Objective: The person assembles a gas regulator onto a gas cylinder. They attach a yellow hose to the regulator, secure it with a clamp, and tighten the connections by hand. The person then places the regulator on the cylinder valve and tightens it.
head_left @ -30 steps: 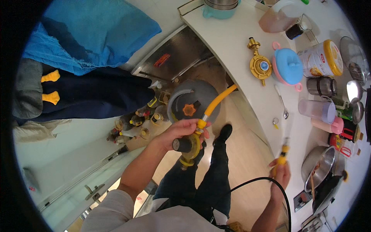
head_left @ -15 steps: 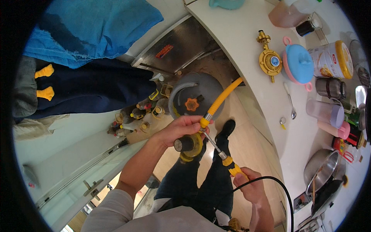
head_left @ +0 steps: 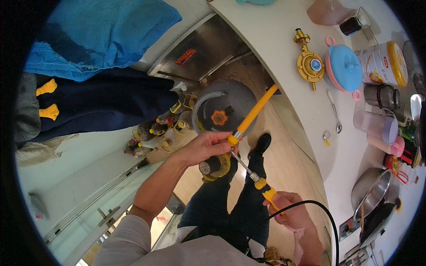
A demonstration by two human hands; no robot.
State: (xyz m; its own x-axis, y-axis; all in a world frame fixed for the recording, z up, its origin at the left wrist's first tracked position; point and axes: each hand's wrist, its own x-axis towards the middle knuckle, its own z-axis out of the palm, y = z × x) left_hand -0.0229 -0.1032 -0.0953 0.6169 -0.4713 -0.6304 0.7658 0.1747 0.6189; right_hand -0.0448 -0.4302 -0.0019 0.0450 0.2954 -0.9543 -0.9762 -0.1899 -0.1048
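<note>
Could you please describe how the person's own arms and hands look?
Both the left hand and right hand are bare, with no gloves or wristwatch visible. A plain light-grey fabric sleeve covers the upper arm, leaving the left forearm bare; the right forearm is bare too. A thin black cable arcs across the right hand.

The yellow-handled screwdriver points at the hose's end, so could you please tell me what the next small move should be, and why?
Probably turn the screwdriver gently with the right hand: the tip appears to sit at the end of the yellow hose, which the left hand holds.
</note>
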